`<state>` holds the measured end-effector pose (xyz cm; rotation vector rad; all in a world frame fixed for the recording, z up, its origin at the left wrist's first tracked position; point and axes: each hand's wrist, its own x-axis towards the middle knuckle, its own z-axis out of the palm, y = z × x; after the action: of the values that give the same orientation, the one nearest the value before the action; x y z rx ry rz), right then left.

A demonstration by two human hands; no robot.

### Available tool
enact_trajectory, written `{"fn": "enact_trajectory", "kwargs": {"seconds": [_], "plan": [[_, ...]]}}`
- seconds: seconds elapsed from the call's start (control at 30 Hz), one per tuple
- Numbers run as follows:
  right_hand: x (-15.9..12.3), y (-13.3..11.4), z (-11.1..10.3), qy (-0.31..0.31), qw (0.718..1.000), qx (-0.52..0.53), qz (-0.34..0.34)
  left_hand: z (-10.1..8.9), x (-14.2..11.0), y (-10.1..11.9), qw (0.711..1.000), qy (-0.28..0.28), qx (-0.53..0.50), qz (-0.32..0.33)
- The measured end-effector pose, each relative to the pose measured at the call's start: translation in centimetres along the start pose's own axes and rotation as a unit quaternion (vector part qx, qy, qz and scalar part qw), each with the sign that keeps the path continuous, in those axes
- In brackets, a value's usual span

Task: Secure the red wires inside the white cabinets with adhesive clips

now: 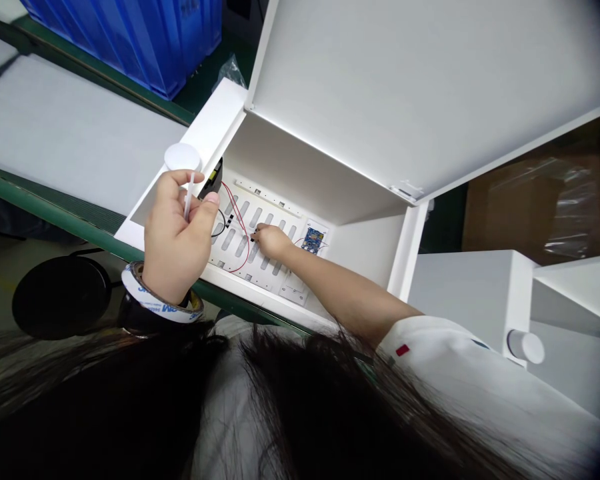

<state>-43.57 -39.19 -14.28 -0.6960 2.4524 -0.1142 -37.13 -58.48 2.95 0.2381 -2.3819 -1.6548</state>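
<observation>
My left hand [177,230] is raised over the left end of an open white cabinet [365,250], its fingers curled round a thin, narrow whitish strip [189,197]. A roll of 3M tape [163,300] hangs on my left wrist. Inside the cabinet, my right hand [273,241] is closed against the slotted white panel [241,247], with the fingertips at a small black piece [253,237]. Another black piece [229,221] sits on the panel to its left. Red wires [239,217] and a black cable run from a black component [215,179] at the left wall.
A blue circuit board [313,240] is mounted at the panel's right. The cabinet's door [420,80] stands open at the far side. A white round knob [183,157] sticks out at the left end. Around are a blue crate [145,40], another white cabinet [460,287] and a black stool [60,297].
</observation>
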Motion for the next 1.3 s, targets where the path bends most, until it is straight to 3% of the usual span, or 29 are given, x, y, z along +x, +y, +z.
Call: {"fn": "enact_trajectory", "kwargs": {"seconds": [0.17, 0.73, 1.03, 1.3], "plan": [[0.1, 0.1, 0.3, 0.025, 1.000, -0.005, -0.006, 0.0, 0.0, 0.0, 1.000, -0.003, 0.001, 0.002], [0.9, 0.6, 1.1, 0.027, 0.999, -0.038, -0.027, 0.0, 0.0, -0.3, 1.000, 0.006, 0.017, 0.008], [0.4, 0.2, -0.3, 0.006, 1.000, -0.005, 0.012, 0.0, 0.1, -0.6, 1.000, 0.003, 0.013, 0.011], [0.8, 0.4, -0.3, 0.004, 0.999, 0.009, 0.040, 0.0, 0.0, -0.4, 0.999, 0.006, 0.032, 0.016]]}}
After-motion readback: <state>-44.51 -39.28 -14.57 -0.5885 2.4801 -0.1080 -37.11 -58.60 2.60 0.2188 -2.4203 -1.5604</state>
